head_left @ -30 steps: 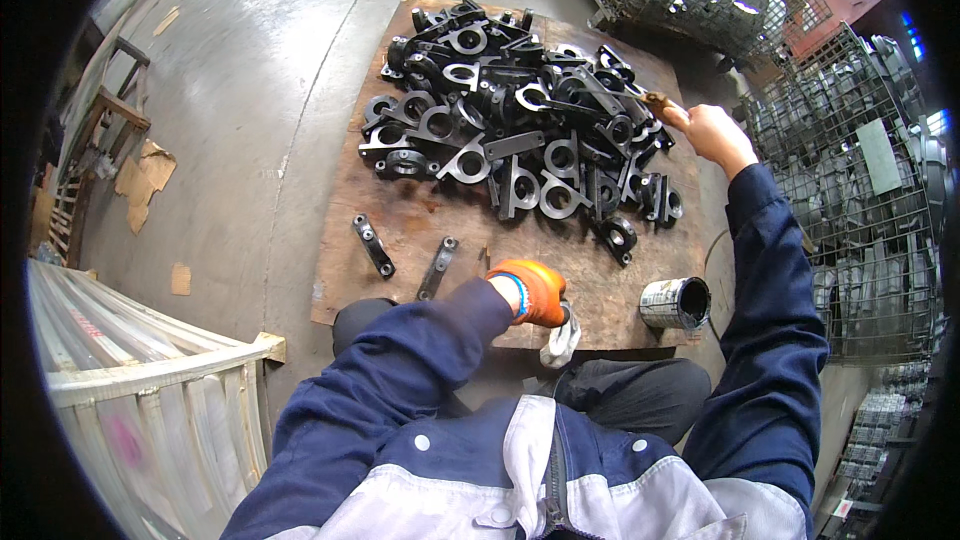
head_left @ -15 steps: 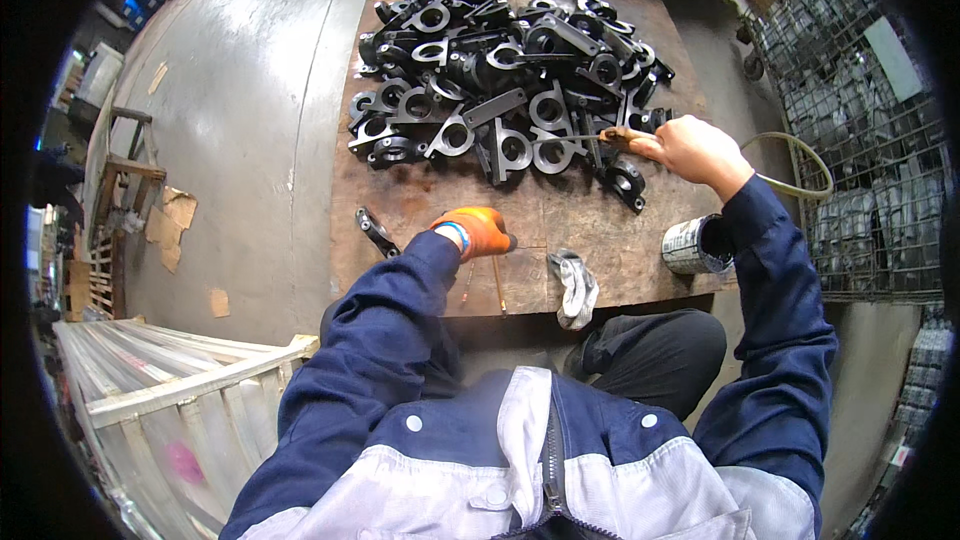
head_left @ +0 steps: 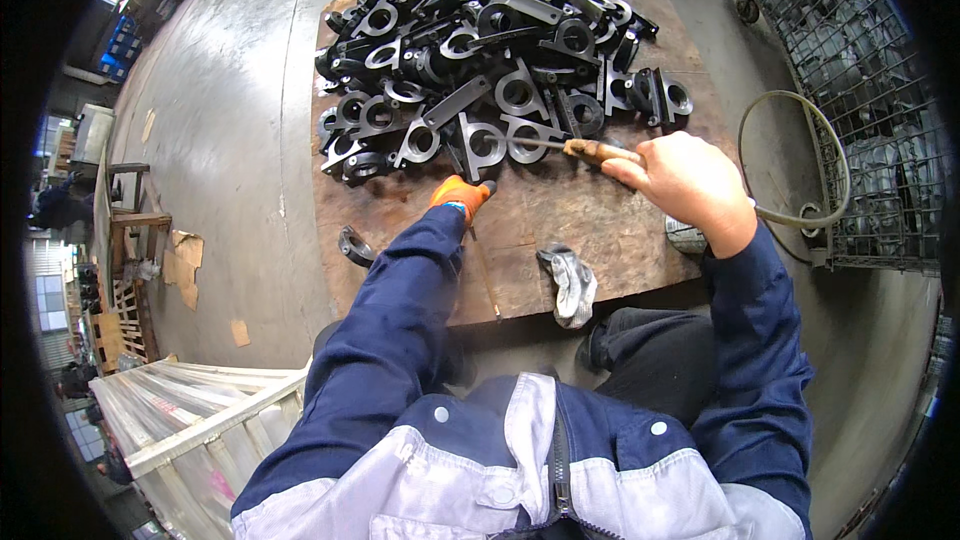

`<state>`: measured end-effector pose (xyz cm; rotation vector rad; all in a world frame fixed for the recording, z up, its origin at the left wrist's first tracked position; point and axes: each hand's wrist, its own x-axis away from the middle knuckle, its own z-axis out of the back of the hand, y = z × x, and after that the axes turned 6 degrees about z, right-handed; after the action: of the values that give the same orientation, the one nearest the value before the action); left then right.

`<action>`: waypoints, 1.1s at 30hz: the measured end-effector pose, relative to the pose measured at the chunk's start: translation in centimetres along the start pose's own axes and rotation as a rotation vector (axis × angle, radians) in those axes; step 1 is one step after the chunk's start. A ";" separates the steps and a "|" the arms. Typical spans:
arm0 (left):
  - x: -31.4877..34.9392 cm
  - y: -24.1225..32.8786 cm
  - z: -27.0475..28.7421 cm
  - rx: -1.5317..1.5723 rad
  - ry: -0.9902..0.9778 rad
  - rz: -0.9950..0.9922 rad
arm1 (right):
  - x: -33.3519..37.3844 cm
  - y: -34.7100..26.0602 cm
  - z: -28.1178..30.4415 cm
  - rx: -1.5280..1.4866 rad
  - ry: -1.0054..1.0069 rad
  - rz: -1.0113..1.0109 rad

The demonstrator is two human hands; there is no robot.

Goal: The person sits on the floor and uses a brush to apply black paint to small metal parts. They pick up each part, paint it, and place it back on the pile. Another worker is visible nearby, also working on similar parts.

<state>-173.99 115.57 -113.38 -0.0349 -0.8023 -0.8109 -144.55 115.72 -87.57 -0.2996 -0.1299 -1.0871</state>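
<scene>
**Even workshop light, strong fisheye bend**

Soft, diffuse daylight fills the scene, brightest on the concrete floor (head_left: 230,140) left of the grip, which shows a pale sheen. Shadows are faint and short. The centre is sharp; toward the rim straight edges curve, detail smears, and a black circular vignette closes the corners.
</scene>
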 end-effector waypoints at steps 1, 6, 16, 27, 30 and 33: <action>-0.1 1.1 -0.1 -0.072 0.005 0.008 | -0.2 0.0 -0.2 0.001 -0.017 -0.001; -2.6 4.0 -1.4 -0.374 0.130 0.035 | -1.0 0.7 -0.6 0.017 -0.065 0.034; -5.3 -0.1 5.7 0.349 -0.541 -0.012 | -1.9 0.5 1.0 -0.103 0.010 0.027; -7.6 -9.8 16.6 0.496 -0.286 -0.021 | -4.7 -4.2 -2.7 -0.049 -0.049 0.242; -9.2 -9.2 15.6 -0.344 0.122 -0.114 | -5.8 -4.4 -4.0 -0.056 -0.046 0.212; -9.5 -8.1 13.4 -0.250 0.352 0.099 | -6.1 -3.1 -3.6 -0.084 0.029 0.175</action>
<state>-191.66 120.18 -112.15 -0.1484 -0.3620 -0.7918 -150.24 118.45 -92.00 -0.3638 -0.0318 -0.9244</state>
